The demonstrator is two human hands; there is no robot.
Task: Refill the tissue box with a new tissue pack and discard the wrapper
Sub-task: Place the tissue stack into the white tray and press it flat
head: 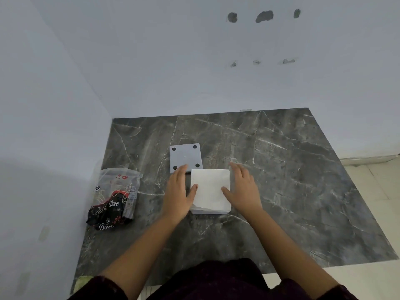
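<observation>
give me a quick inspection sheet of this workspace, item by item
surface: dark marble-look tabletop, set into a wall corner
job's things: white tissue stack sitting in the grey tissue box, only its front edge showing; grey base plate with four black pads lying just behind it; empty Dove wrapper crumpled at the table's left edge
clutter: nothing seen
grippers: left hand and right hand flat against the stack's sides, thumbs resting on top, no closed grip
cables: nothing seen
surroundings: pale walls with patched holes; light floor tiles to the right
</observation>
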